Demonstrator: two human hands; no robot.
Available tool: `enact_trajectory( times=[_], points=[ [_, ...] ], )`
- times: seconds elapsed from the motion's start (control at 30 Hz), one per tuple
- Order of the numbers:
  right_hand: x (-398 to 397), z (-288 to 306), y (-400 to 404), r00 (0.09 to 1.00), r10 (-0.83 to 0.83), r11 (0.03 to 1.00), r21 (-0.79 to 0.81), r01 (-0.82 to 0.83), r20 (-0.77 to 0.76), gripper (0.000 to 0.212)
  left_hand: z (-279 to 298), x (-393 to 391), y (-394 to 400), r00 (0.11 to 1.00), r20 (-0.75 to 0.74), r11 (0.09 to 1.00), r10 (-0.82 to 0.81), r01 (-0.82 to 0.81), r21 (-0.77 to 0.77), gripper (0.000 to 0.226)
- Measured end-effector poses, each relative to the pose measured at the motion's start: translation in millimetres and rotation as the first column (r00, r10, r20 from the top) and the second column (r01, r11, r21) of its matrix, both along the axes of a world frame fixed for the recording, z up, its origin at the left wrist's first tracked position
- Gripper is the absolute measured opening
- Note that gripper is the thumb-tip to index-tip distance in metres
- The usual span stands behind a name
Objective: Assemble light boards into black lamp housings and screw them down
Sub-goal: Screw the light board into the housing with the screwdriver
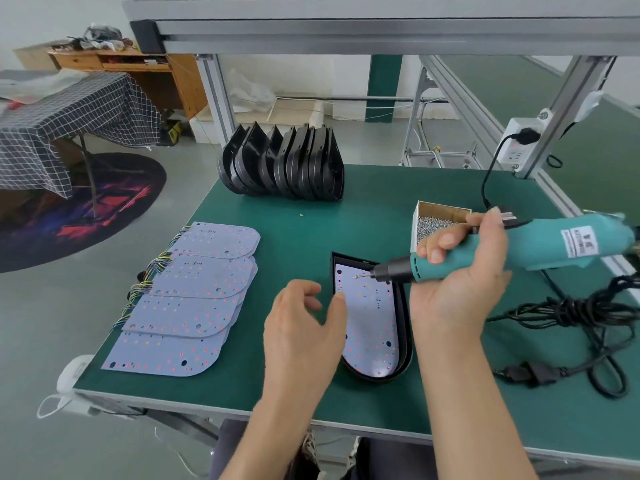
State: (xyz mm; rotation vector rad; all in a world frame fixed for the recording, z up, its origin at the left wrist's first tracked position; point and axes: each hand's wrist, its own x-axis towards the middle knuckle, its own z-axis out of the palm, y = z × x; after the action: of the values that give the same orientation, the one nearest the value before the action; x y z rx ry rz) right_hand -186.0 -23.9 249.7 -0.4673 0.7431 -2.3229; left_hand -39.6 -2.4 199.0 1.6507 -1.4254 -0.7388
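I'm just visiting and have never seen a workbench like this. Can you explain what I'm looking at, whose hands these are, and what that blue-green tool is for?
There is no robot here. One camera worn on a person's head looks down at their own hands over a green workbench. The right hand grips a teal electric screwdriver, with its tip over a light board lying inside a black lamp housing. The left hand holds nothing, its thumb at the board's edge. To the left lies a pile of spare light boards; at the back stand empty housings. A small box of screws sits behind the right hand, and black cables lie to the right.
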Motion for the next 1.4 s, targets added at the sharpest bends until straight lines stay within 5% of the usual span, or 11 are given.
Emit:
enact_trajectory(
  times=[0.2, 0.4, 1.4],
  points=[
    [2.5, -10.3, -30.5, 0.998, 0.059, 0.998, 0.035, -0.058, -0.028, 0.018, -8.4, -1.5, -29.3, 0.962, 0.202, 0.973, -0.184, 0.149, 0.179, 0.046],
    [3.1, -16.7, -42.7, 0.993, 0.071, 0.995, 0.076, -0.064, -0.095, 0.018, -13.8, -4.9, -32.2, 0.968, 0.161, 0.974, -0.193, 0.169, 0.149, 0.013],
    [7.0, -11.6, -47.0, 0.989, 0.107, 0.991, 0.089, -0.098, -0.100, 0.020, -9.1, -14.1, -21.9, 0.974, 0.179, 0.989, -0.141, 0.131, 0.064, 0.011]
  ],
)
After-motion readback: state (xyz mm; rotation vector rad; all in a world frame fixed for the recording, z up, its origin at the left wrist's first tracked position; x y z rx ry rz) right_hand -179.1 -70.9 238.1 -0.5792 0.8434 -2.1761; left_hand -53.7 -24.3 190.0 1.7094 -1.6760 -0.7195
